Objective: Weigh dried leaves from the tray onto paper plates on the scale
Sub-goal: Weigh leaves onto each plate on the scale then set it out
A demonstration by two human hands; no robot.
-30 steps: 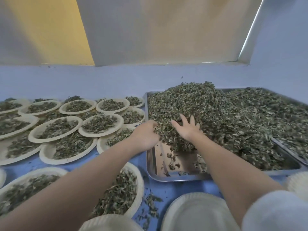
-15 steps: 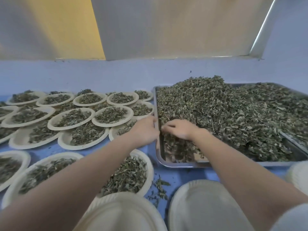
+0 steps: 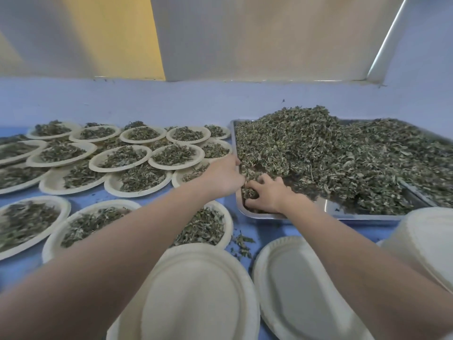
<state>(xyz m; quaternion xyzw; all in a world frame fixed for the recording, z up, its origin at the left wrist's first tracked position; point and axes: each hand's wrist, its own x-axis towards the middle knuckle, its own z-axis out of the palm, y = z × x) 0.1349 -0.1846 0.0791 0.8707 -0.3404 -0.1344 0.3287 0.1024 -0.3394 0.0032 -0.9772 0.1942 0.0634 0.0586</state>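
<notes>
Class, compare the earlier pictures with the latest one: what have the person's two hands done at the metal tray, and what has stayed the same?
The right hand has drawn back from the heaped dried green leaves toward the shiny metal tray's near left corner, fingers now curled round a clump. The left hand has stayed at the tray's left rim. The filled round paper plates lie as before.

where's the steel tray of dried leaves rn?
In the head view, the rectangular steel tray heaped with dried green leaves sits on the blue table's right side, beside the filled paper plates; both hands meet at its near-left corner.
</notes>
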